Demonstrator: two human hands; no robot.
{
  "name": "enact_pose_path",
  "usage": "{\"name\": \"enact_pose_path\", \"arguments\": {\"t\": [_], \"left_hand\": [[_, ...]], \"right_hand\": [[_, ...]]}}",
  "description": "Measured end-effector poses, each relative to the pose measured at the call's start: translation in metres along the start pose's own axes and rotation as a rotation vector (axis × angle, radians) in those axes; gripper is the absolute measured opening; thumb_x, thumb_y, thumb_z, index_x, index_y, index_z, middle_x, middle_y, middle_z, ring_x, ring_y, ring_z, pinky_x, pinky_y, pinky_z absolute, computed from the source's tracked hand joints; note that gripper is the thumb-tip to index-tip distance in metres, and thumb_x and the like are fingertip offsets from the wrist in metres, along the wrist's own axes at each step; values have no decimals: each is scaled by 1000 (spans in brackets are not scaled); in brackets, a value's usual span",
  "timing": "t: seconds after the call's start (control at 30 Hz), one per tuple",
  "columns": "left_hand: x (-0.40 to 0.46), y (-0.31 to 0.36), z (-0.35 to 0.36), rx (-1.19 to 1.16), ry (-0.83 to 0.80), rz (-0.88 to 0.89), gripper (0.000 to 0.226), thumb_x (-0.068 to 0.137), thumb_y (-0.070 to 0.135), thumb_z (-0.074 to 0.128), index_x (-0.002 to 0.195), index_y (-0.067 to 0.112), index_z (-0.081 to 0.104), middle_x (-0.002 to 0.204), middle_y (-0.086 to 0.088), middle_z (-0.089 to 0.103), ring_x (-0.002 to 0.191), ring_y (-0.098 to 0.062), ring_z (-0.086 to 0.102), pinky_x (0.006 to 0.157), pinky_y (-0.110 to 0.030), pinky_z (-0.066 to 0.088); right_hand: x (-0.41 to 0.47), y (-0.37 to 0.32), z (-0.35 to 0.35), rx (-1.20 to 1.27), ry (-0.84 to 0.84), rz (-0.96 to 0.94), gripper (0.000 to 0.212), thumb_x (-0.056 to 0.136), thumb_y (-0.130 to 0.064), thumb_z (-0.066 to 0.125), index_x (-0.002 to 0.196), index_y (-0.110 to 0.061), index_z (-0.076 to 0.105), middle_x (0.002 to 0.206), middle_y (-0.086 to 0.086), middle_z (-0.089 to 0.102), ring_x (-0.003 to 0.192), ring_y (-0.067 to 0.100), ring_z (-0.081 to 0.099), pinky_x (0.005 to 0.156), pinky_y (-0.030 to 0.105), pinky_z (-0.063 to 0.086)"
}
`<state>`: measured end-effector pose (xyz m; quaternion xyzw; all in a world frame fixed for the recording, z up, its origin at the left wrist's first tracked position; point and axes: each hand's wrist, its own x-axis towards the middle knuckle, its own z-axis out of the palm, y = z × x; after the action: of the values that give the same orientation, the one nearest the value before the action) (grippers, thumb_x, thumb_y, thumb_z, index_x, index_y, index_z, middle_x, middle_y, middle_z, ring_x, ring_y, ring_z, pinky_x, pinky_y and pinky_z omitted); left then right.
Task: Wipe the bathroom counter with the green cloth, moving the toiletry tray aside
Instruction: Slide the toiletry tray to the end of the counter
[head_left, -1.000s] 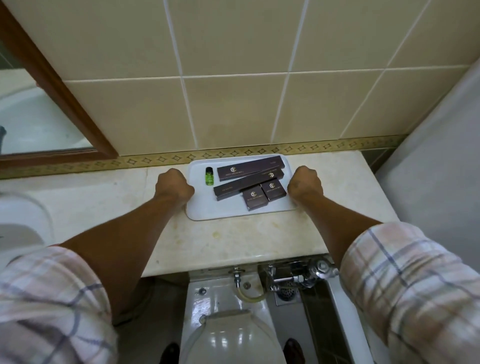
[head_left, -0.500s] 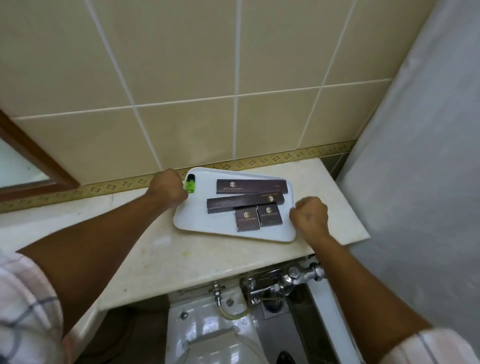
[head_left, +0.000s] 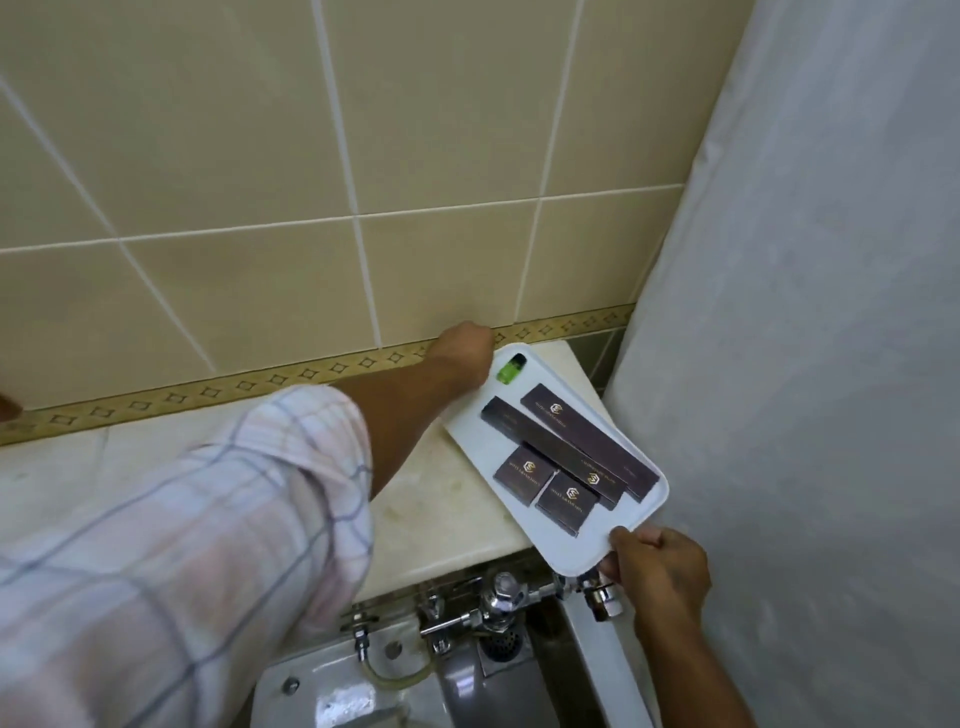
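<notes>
The white rectangular plastic toiletry tray (head_left: 574, 540) sits skewed at the right end of the cream marble bench (head_left: 431, 519), its near corner overhanging the edge; the left hand (head_left: 464, 347) is curled closed on its far corner beside a small green bottle (head_left: 510, 369); the right hand (head_left: 657, 564) pinches the near corner; four dark brown boxes (head_left: 566, 457) lie on it.

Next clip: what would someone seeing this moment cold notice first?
First, the white tray at the right end of the counter, turned at an angle with its near corner hanging past the counter's front edge. The left hand holds its far corner by the wall and the right hand pinches the near corner. On it lie four dark boxes and a small green bottle.
</notes>
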<state>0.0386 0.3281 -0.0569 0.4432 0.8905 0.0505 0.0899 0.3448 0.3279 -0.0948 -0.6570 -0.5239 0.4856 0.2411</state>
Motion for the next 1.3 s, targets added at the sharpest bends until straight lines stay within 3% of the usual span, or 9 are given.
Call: {"name": "enact_pose_path", "arguments": {"t": [0.23, 0.37, 0.53, 0.63, 0.7, 0.87, 1.0, 1.1, 1.3], "left_hand": [[37, 39, 23, 192, 52, 157, 31, 91, 0, 40, 111, 4, 64, 108, -18, 66, 100, -37, 64, 77, -41, 51], [50, 49, 28, 247, 59, 205, 30, 91, -1, 42, 107, 2, 66, 107, -18, 68, 98, -38, 66, 77, -42, 53], [55, 44, 33, 336, 63, 265, 27, 90, -1, 45, 107, 1, 67, 107, -18, 68, 99, -38, 65, 77, -43, 52], [52, 41, 34, 345, 25, 296, 28, 91, -2, 45, 111, -1, 65, 114, -18, 65, 104, -37, 63, 82, -44, 53], [45, 35, 32, 320, 20, 320, 34, 90, -1, 46, 121, 1, 59, 124, -17, 60, 113, -35, 59, 89, -45, 52], [-5, -9, 12, 202, 138, 349, 58, 90, 22, 51, 144, 6, 36, 144, -16, 44, 126, -33, 45, 97, -44, 45], [-89, -79, -4, 290, 245, 241, 73, 87, 54, 45, 145, 9, 36, 149, -16, 41, 135, -33, 37, 107, -45, 35], [-161, -132, -8, 291, 230, 35, 85, 84, 68, 34, 148, 12, 30, 154, -17, 34, 142, -35, 28, 114, -48, 24], [-322, -209, -12, 179, 149, -412, 93, 83, 76, 17, 154, 17, 14, 161, -14, 16, 149, -31, 11, 119, -46, 12]], "right_hand": [[24, 11, 6, 141, 31, 151, 8, 78, 2, 75, 78, -1, 69, 62, 12, 72, 52, 26, 72, 56, 33, 60], [28, 12, 12, 154, 58, 158, 9, 77, 1, 76, 76, -4, 69, 62, 12, 72, 44, 17, 69, 42, 21, 52], [34, 10, 20, 202, 64, 175, 13, 77, 1, 78, 74, -9, 69, 70, 11, 74, 44, 14, 69, 40, 18, 51], [33, 11, 17, 220, 19, 219, 9, 80, -2, 78, 78, -4, 70, 73, 12, 73, 50, 19, 70, 49, 24, 57], [33, 9, 13, 93, 0, 178, 19, 83, -14, 78, 86, 3, 69, 80, 13, 73, 63, 25, 70, 67, 34, 59], [12, -10, 15, -397, 128, -338, 65, 82, -43, 73, 125, 1, 52, 124, 22, 58, 114, 39, 53, 96, 47, 46], [-20, -53, 72, -691, -106, -737, 82, 89, -56, 55, 148, -4, 30, 154, 23, 32, 143, 39, 26, 117, 49, 20], [-54, -80, 129, -857, -284, -986, 86, 92, -64, 40, 155, -11, 16, 163, 18, 12, 150, 33, 7, 120, 46, 3], [-191, -108, 241, -875, -617, -1381, 81, 93, -62, 40, 153, -12, 22, 161, 19, 20, 149, 35, 13, 120, 47, 9]]}}
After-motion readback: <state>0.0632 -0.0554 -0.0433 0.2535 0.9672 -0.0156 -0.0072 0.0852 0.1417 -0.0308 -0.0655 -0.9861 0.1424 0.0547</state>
